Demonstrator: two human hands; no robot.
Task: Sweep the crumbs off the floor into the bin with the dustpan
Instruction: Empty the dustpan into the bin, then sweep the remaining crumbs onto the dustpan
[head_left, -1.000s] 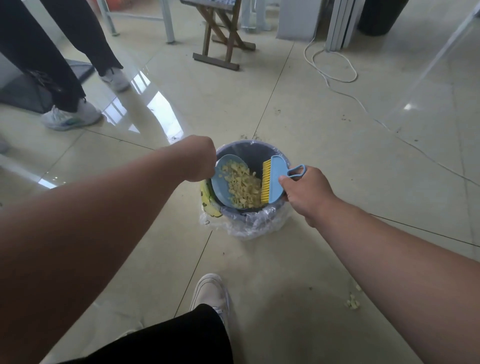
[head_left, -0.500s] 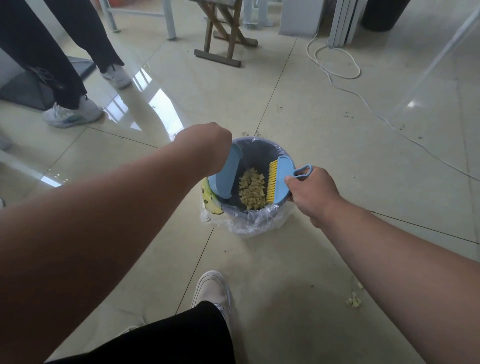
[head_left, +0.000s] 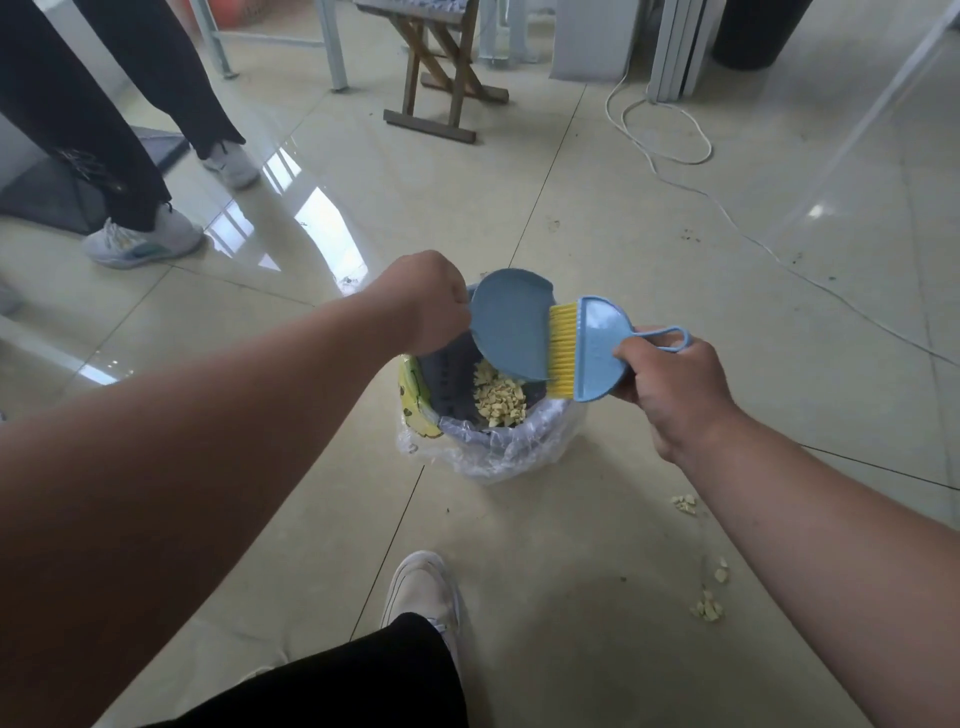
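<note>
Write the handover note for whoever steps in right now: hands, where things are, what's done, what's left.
Left hand grips the blue dustpan, raised over the bin; the pan looks emptied.
Right hand holds the small brush by its handle, bristles against the pan's edge.
Done: a heap of crumbs lies in the lined bin.
Left: two small patches on the floor by the right forearm, one nearer the bin, one closer to you. Sweep those up and tip them in.

Single head-worn view, looking forward and down, close over both forearms, floor (head_left: 675, 260) beyond
</note>
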